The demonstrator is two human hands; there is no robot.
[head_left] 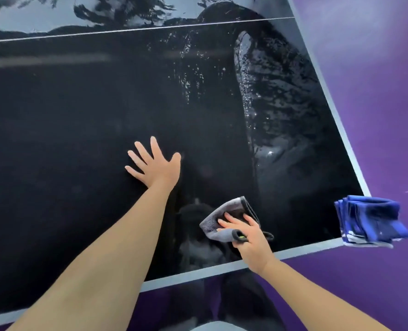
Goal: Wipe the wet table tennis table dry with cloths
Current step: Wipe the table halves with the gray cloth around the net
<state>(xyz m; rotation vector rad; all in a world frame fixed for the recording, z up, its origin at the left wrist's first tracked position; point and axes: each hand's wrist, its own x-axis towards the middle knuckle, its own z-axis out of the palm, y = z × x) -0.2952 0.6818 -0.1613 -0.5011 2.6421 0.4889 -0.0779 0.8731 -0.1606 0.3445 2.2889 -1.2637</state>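
On wet table (78, 115): left hand (156, 167) flat, splayed; right hand (246, 235) around grey cloth (224, 211), tag (241, 236) perhaps green.

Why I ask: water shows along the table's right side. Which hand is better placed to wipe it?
Right. The right hand holds the grey cloth and sits nearer the wet streak; the left hand rests flat and bare on the table.

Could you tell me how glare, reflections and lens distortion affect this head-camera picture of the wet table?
Head view: pale glare washes out the far end of the table; droplets sparkle on the wet streak at right; the dark top mirrors the person's outline beside the grey cloth; the white edge lines splay, as a wide-angle lens would; the blue cloths look soft.
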